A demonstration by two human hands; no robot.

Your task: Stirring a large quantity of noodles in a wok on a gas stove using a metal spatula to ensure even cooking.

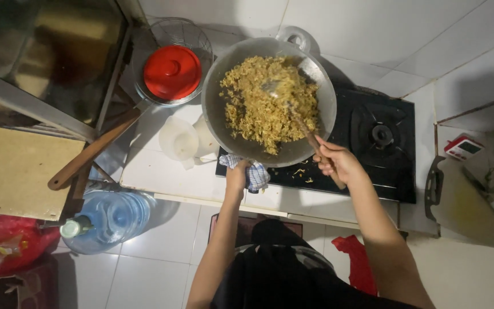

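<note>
While my left hand (239, 173) clamps a checked cloth (254, 174) against the near rim of the wok (215, 114), my right hand (335, 162) is closed round the wooden handle of a spatula (293, 114) whose metal blade lies in the noodles (267, 103). I judge this to be mid-stir: the yellow noodles fill the pan, which sits tilted over the left burner of the black stove (395, 171) on the white table (161, 171). Turning them further calls for a firm hold on the rim and a scoop from below. Both forearms reach forward, the right one angled in from the side, wrist bent. A red lid (172, 71) lies just left of the wok.
</note>
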